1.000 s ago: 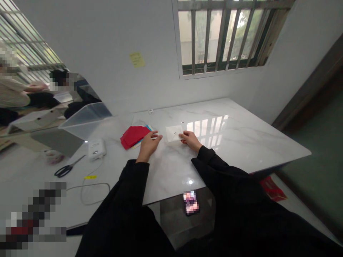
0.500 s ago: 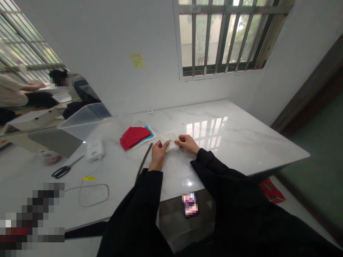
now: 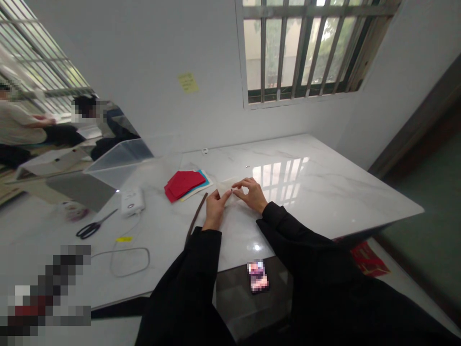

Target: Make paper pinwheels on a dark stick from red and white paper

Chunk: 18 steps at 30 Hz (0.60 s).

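Note:
A thin cream-white sheet [image 3: 226,183] is held just above the table, its fabric or paper kind unclear. My left hand [image 3: 215,210] pinches its near left edge, thumb on top. Over its right side, my right hand [image 3: 254,196] brings thumb and index finger together around a tiny dark, shiny piece [image 3: 231,190], too small to name. The left thumb tip touches or nearly touches that piece. Left of the sheet lies a stack of red sheets [image 3: 184,185] with blue and cream ones beneath. A brown strip [image 3: 196,216] lies beside my left wrist.
Black-handled scissors [image 3: 90,229], a white power bank [image 3: 132,202] and its looped cable [image 3: 148,259] lie to the left. A clear plastic panel [image 3: 115,161] stands behind them. A tiny metallic piece [image 3: 247,166] rests farther back. A phone [image 3: 258,276] lies below the table edge.
My right hand has shifted from the sheet's right edge toward its middle, its fingers now at the tiny piece. My left hand still pinches the sheet. The view has shifted slightly.

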Available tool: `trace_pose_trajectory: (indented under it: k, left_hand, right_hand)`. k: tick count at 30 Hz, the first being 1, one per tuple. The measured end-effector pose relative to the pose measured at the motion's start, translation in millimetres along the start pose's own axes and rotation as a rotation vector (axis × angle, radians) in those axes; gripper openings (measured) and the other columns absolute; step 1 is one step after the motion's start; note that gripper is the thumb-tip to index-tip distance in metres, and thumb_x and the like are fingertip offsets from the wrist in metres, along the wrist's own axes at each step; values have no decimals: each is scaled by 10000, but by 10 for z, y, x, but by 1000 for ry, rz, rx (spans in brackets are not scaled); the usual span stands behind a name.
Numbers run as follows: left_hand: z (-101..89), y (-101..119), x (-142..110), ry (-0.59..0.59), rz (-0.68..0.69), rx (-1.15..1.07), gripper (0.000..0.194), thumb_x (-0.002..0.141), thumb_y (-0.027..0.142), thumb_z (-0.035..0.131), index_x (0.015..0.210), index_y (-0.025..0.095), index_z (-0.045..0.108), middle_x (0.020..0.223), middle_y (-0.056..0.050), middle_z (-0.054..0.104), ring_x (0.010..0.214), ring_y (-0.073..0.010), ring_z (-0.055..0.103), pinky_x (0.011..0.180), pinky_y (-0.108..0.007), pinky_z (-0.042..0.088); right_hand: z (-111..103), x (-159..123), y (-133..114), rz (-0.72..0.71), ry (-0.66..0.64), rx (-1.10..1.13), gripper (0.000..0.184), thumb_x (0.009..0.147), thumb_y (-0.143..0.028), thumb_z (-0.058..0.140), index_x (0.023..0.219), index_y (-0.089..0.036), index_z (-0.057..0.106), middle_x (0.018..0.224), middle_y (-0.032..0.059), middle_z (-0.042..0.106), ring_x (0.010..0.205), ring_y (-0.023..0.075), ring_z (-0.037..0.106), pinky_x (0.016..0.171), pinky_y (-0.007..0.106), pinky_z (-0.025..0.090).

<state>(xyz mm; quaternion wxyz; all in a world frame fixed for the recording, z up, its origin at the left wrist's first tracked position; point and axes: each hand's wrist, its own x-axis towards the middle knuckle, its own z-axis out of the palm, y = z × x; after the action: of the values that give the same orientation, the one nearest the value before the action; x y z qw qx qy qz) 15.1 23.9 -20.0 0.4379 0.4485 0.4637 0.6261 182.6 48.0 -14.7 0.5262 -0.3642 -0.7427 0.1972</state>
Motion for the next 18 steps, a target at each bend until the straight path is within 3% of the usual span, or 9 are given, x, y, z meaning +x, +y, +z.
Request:
trace_pose_trajectory:
  k: [3,9,18]
  left_hand:
    - [16,32,-15,-16,0,-16,550,634,467,941,1050,133,806,1091,-134,808,1026,-299,742,932,-386,558]
    - [35,53,-21,-32,-41,-77,601,599,460,964,1068,119,806,1050,-147,808,969,-309,754,902,-406,562]
    - [55,95,-53,-28,-33,-28,586,614,481,948,1050,115,808,1009,-138,808,940,-302,754,884,-399,560]
  right_hand:
    - [3,-3,12,29,-32,-13,144,904,-246,788,1047,-252,806,956,54,717,997,236,612,996,385,478]
    - [11,4,72,59,36,5,211,840,-245,851,1047,-261,820,1100,72,660,1083,229,621,1015,383,493]
    - [26,7,68,42,76,-27,105,852,-298,860,947,-259,837,1099,81,659,1068,231,610,1011,387,488]
